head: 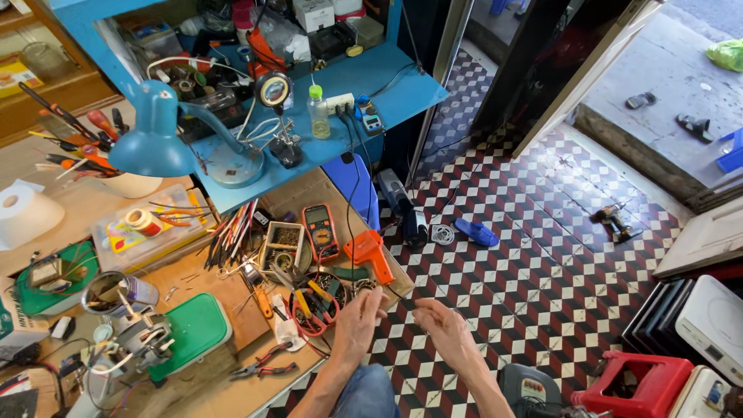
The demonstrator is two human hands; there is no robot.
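Left hand (357,323) spread, empty, at the wooden bench edge | red-and-yellow-handled pliers (309,308) just left of it, long axis running away, nearer this hand | right hand (445,331) loosely spread, empty, over checkered tile floor (542,279)

At six o'clock both forearms are running out past the bottom edge, so only the left hand (357,325) and right hand (447,334) are showing whole; their palms are facing away from the camera, leaving it unclear whether anything small is lying in them. At seven o'clock the table (209,387) is getting cut off by the bottom and left edges. At nine o'clock the paper roll (23,213) is slipping partly out of view. At five o'clock the red stool (646,383) is being clipped. The parts in the small tray (283,238) are staying too tiny to tell apart.
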